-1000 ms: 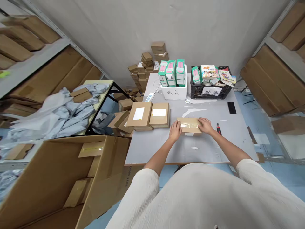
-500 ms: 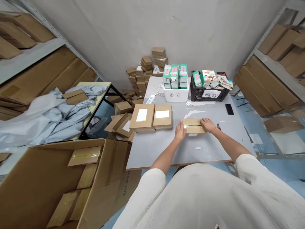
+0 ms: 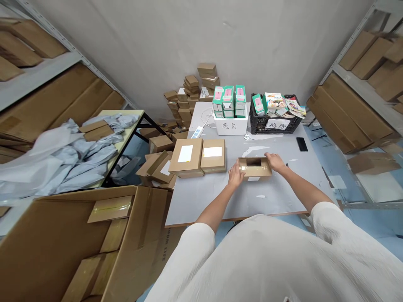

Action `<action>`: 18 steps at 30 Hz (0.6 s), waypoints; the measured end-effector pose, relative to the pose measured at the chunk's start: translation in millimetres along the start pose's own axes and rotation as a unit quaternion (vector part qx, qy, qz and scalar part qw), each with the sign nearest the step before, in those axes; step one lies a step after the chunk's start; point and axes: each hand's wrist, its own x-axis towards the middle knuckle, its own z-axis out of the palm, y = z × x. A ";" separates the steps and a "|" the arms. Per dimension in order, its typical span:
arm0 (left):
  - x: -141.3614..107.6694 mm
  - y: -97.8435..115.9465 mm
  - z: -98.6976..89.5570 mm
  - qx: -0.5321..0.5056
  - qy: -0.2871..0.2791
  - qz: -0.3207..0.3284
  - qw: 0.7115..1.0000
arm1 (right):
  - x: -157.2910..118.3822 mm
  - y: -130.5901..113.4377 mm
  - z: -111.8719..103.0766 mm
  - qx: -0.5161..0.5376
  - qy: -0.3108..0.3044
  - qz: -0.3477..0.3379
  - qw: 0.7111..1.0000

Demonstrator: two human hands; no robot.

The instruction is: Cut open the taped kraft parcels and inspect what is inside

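Grey metal shelving point(image 3: 40, 77) flanks an off-white wall point(image 3: 189, 37) above a pale blue floor point(image 3: 317, 167).

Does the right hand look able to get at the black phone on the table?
Probably yes: the right hand rests on the cardboard box, and only grey tabletop lies between it and the black phone, with no box in the way.

One camera, worn on the person's head, looks forward and down past the white top point(image 3: 252, 264) at 6 o'clock — the table point(image 3: 201, 205) sits near at 12 o'clock, with both forearms point(image 3: 217, 205) in frame, the wall point(image 3: 220, 33) beyond, shelves point(image 3: 40, 79) at 10 o'clock, and a carton point(image 3: 63, 247) at 8 o'clock.
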 end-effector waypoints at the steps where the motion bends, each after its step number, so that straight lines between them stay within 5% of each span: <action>1: -0.7 -1.2 -1.0 0.004 -0.003 0.002 1.000 | 3.3 -0.2 -1.8 0.014 0.011 0.019 1.000; 7: -3.7 -5.8 -7.9 0.059 -0.025 0.006 0.998 | 29.3 6.4 -4.3 0.089 0.049 0.099 0.990; 13: -4.8 -5.7 -11.7 0.055 -0.044 -0.008 0.997 | 45.7 22.6 15.5 0.057 0.098 0.040 0.993; 18: -2.2 -6.5 -11.4 0.057 -0.042 -0.013 0.997 | 41.6 32.6 31.9 0.069 0.011 0.033 0.997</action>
